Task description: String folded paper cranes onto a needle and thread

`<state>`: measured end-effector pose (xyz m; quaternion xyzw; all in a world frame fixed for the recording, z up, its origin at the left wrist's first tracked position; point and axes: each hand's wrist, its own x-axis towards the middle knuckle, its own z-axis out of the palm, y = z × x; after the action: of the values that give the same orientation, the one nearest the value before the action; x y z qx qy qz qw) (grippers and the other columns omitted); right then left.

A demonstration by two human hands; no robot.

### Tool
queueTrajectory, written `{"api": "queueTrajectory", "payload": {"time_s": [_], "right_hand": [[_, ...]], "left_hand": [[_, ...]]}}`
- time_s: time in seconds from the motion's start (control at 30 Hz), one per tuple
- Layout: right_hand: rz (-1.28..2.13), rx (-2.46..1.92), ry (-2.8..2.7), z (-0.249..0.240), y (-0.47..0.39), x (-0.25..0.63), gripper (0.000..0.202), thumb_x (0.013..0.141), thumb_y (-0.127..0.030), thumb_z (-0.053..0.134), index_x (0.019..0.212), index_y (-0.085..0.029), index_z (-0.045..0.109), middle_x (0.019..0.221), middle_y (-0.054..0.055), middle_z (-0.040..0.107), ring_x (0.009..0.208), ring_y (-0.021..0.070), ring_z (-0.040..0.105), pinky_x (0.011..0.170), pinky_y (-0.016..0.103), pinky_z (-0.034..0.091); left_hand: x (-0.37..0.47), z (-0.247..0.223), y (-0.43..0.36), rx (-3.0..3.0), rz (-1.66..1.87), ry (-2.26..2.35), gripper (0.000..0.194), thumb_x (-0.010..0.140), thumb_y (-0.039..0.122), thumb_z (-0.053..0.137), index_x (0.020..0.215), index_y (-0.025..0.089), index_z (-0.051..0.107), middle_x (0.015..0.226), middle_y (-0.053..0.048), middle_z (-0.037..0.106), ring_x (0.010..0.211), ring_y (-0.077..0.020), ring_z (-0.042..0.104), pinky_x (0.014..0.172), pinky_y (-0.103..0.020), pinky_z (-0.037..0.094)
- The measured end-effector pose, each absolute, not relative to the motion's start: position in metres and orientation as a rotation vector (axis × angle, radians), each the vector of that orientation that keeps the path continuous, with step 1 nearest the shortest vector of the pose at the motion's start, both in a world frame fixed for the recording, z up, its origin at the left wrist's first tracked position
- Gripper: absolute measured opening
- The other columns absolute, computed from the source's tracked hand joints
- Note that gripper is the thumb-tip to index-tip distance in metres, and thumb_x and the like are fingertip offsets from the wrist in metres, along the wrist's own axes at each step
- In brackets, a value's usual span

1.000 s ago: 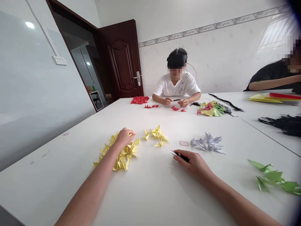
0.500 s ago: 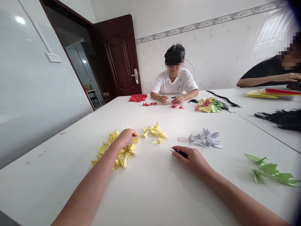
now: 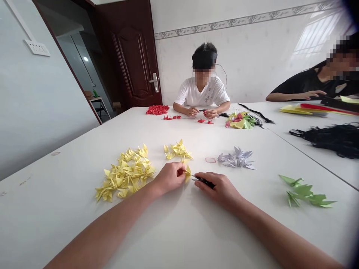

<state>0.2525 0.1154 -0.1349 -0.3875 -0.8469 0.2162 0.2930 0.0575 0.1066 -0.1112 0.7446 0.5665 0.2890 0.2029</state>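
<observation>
Pinched in the fingers of my left hand [image 3: 171, 176] is a yellow paper crane [image 3: 188, 173], held just above the table. My right hand [image 3: 224, 186] is closed around a small black tool [image 3: 206, 181] with two thin metal tips set slightly apart. The tips point left and lie close to the crane; whether they touch it I cannot tell. Left of my left hand spreads a large heap of yellow paper cranes [image 3: 126, 173]. A smaller group of yellow cranes [image 3: 179, 149] sits just beyond that hand.
Beyond my right hand lie lilac cranes [image 3: 238, 158], with green cranes [image 3: 305, 192] farther right. Across the white table [image 3: 157, 239], a person [image 3: 203, 89] handles red cranes near a red pile [image 3: 157, 109]. Mixed folded papers [image 3: 242, 120] and black cords [image 3: 331, 138] lie at right.
My left hand has come right from the yellow heap, bringing a yellow crane to the tool's tips. My right hand keeps the tool. The camera view has shifted slightly.
</observation>
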Motion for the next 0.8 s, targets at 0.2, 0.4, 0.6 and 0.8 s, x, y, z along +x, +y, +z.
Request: {"api": "queueTrajectory", "payload": {"time_s": [0.2,0.4,0.6,0.8], "right_hand": [[0.519,-1.068,-2.309,-0.135,0.115,0.251,0.027,0.088,-0.035,0.044,0.097,-0.024,0.067,0.074,0.002,0.066,0.061,0.0142,0.058,0.057,0.023,0.041],[0.483,-1.196,-2.312,-0.130,0.115,0.250,0.031,0.089,-0.037,0.040,0.087,-0.024,0.067,0.075,0.002,0.065,0.063,0.0148,0.058,0.059,0.024,0.040],[0.468,-1.280,-2.336,-0.127,0.114,0.249,0.031,0.090,-0.038,0.037,0.095,-0.026,0.066,0.072,0.002,0.064,0.062,0.0157,0.057,0.057,0.024,0.038],[0.424,-1.318,-2.352,-0.126,0.113,0.247,0.031,0.090,-0.036,0.037,0.094,-0.027,0.067,0.070,0.002,0.064,0.061,0.0156,0.056,0.055,0.023,0.035]], "left_hand": [[0.059,-0.125,0.108,2.007,0.932,1.477,0.009,0.071,0.020,0.053,0.074,0.018,0.062,0.066,0.002,0.060,0.060,-0.0118,0.055,0.056,-0.021,0.043],[0.065,-0.129,0.109,1.976,0.976,1.416,0.010,0.073,0.022,0.056,0.078,0.018,0.065,0.073,-0.001,0.062,0.064,-0.0120,0.056,0.059,-0.022,0.045],[0.064,-0.133,0.111,1.980,0.945,1.407,0.014,0.074,0.023,0.057,0.084,0.018,0.067,0.084,-0.004,0.063,0.072,-0.0140,0.059,0.067,-0.025,0.048],[0.064,-0.133,0.112,2.004,0.921,1.431,0.016,0.074,0.020,0.057,0.085,0.018,0.068,0.084,-0.003,0.062,0.073,-0.0137,0.060,0.069,-0.024,0.049]]}}
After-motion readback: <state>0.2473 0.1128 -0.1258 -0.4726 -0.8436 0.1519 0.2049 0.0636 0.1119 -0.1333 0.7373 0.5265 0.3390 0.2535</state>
